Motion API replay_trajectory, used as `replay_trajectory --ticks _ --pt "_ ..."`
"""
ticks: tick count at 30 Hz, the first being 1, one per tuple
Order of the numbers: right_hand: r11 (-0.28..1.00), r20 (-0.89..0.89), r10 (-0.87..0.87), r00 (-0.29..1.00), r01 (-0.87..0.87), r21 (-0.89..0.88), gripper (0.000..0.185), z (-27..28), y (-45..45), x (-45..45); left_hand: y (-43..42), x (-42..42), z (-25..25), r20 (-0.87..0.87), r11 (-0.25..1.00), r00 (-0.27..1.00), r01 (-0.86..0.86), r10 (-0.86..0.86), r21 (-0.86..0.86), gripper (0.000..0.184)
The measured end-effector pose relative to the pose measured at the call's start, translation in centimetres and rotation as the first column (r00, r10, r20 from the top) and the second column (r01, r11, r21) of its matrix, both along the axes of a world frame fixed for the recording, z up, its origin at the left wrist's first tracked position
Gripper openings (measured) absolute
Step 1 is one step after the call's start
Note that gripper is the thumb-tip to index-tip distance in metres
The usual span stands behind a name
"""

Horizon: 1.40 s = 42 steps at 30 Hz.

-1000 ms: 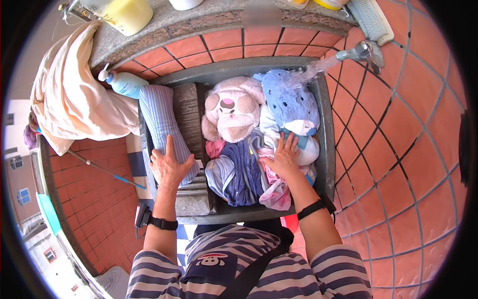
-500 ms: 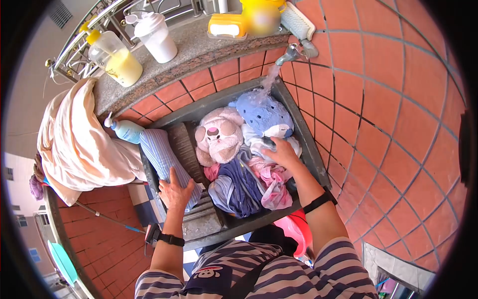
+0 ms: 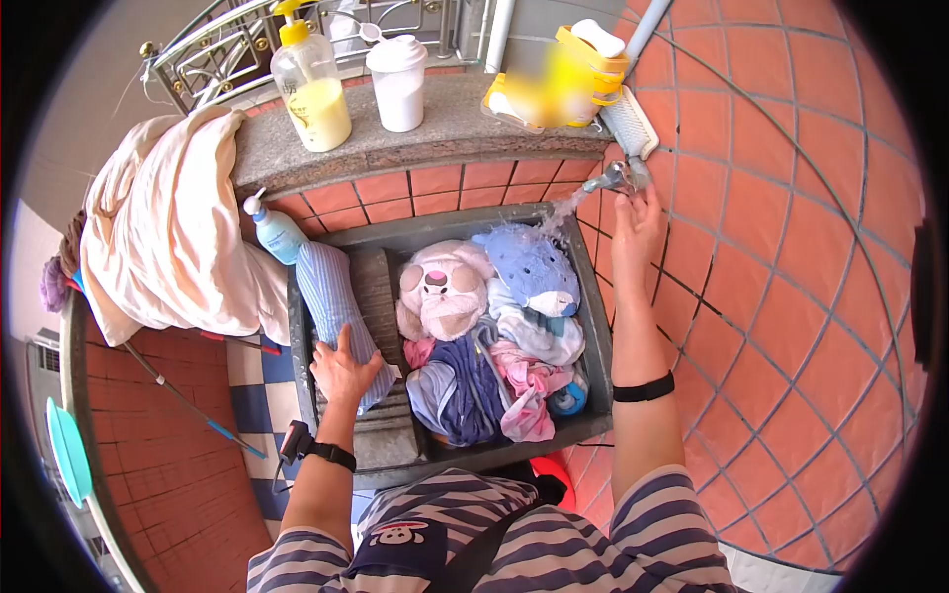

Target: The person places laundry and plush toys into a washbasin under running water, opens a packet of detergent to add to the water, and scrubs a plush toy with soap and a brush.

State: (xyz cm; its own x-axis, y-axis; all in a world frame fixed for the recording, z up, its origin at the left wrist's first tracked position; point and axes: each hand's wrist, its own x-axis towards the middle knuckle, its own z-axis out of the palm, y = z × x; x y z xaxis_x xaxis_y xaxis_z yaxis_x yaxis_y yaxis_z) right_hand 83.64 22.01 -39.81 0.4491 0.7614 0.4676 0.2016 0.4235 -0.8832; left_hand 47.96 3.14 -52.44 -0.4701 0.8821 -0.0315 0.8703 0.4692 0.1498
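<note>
My left hand [image 3: 343, 376] lies with spread fingers on a blue-and-white striped, pillow-like bundle [image 3: 329, 282] along the left side of the sink. My right hand [image 3: 638, 229] is raised at the wall, fingers apart, just below the running faucet [image 3: 600, 180]; whether it touches the faucet I cannot tell. Water splashes from the faucet onto a blue plush toy [image 3: 531, 269] at the sink's back right. Beside that is a pale pink plush animal [image 3: 450, 296]. Nearer to me lie a dark blue striped garment [image 3: 465, 395] and pink cloth [image 3: 529, 385].
The dark stone sink [image 3: 605, 326] has a ridged washboard [image 3: 381, 296]. A pump bottle [image 3: 316, 104], a white lidded cup [image 3: 398, 94] and a brush [image 3: 630, 124] stand on the ledge. A blue bottle [image 3: 279, 232] and a cream cloth [image 3: 183, 227] are at the left.
My right hand has left the cloth beside the blue plush toy and moved up to the faucet. My left hand stays on the striped bundle. The camera view has shifted.
</note>
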Motion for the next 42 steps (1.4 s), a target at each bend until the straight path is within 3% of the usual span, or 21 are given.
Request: replay_trajectory --ticks 1,3,5,7,9,11,13,15,16,17,19,20,25,28,32,33,35,39,41,42 --pt "1.0 0.0 0.016 1.0 -0.016 -0.007 0.053 -1.5 -0.3 0.2 -0.1 -0.1 -0.1 0.0 1.0 1.0 -0.016 0.016 -0.007 0.076" --pt "0.96 0.177 -0.051 0.983 0.096 -0.262 0.062 -5.8 -0.5 1.2 0.1 0.0 -0.2 -0.026 1.0 1.0 -0.005 0.005 0.019 0.074" --pt "0.795 0.351 0.184 0.918 0.071 -0.603 0.074 -9.8 -0.2 1.8 0.1 0.2 0.0 -0.022 1.0 1.0 -0.016 0.016 0.011 0.073" --pt "0.769 0.439 0.269 0.857 0.083 -0.634 0.082 -14.0 0.7 1.8 0.3 0.3 0.2 -0.019 1.0 1.0 -0.023 0.023 0.004 0.072" --pt "0.744 0.516 0.355 0.779 0.098 -0.661 0.09 -14.9 1.5 0.6 0.3 0.2 0.1 0.002 1.0 1.0 -0.023 0.023 0.02 0.071" --pt "0.598 0.612 0.498 0.614 0.268 -0.756 0.103 -14.3 2.2 -0.9 0.4 0.0 -0.6 0.002 0.998 1.0 -0.027 0.027 0.054 0.07" --pt "0.556 0.58 0.566 0.586 0.249 -0.793 0.113 -15.6 3.5 -1.6 0.6 -0.2 -1.0 -0.001 0.997 1.0 -0.014 0.014 0.078 0.068" --pt "0.404 0.517 0.689 0.508 0.323 -0.856 0.11 -15.8 4.3 -2.9 1.1 -0.3 -1.2 -0.026 0.997 0.999 -0.024 0.026 0.073 0.067" --pt "0.546 0.631 0.596 0.496 0.326 -0.772 0.095 -17.9 4.5 -2.8 1.0 -0.1 -1.3 -0.039 0.997 0.999 -0.022 0.025 0.069 0.067" --pt "0.54 0.622 0.609 0.493 0.316 -0.78 0.095 -18.6 4.8 -2.6 0.9 -0.2 -1.4 -0.053 0.998 0.998 -0.015 0.019 0.067 0.066" --pt "0.403 0.477 0.67 0.569 0.262 -0.877 0.077 -19.4 5.6 -2.2 0.8 -0.4 -1.5 -0.046 0.997 0.999 -0.019 0.022 0.07 0.065" --pt "0.564 0.58 0.568 0.584 0.238 -0.791 0.062 -18.5 3.8 -2.7 0.8 -0.3 -1.6 -0.056 0.997 0.998 -0.016 0.021 0.078 0.064" --pt "0.68 0.618 0.526 0.584 0.149 -0.718 0.046 -16.6 -3.8 -4.3 0.8 -0.2 -1.4 -0.073 0.994 0.997 -0.01 0.018 0.105 0.062" --pt "0.752 0.648 0.567 0.509 0.003 -0.659 0.038 -13.5 -8.2 -5.4 0.7 -0.4 -2.0 -0.066 0.992 0.998 0.004 0.004 0.127 0.062" --pt "0.799 0.659 0.594 0.461 -0.238 -0.553 0.041 -11.0 -16.0 -7.8 0.6 -0.3 -1.8 -0.05 0.992 0.999 -0.01 0.017 0.124 0.062" --pt "0.775 0.661 0.629 0.408 -0.26 -0.576 0.044 -10.8 -18.3 -8.5 0.7 -0.4 -1.7 -0.049 0.994 0.999 -0.008 0.014 0.111 0.062" --pt "0.605 0.574 0.796 0.192 -0.264 -0.751 0.05 -10.4 -22.1 -9.0 0.5 -0.4 -1.8 -0.063 0.994 0.998 -0.001 0.008 0.111 0.062" --pt "0.552 0.523 0.831 0.19 -0.395 -0.734 0.056 -9.4 -23.6 -8.4 0.4 -0.5 -1.7 -0.041 0.993 0.999 0.011 -0.006 0.118 0.063" --pt "0.801 0.697 0.598 0.395 -0.283 -0.528 0.065 -8.5 -21.0 -7.6 0.4 -0.5 -1.7 -0.042 0.994 0.999 0.013 -0.008 0.112 0.063" --pt "0.798 0.695 0.603 0.392 -0.284 -0.532 0.065 -9.1 -19.9 -7.4 0.4 -0.5 -1.7 -0.048 0.993 0.999 0.014 -0.009 0.113 0.063"
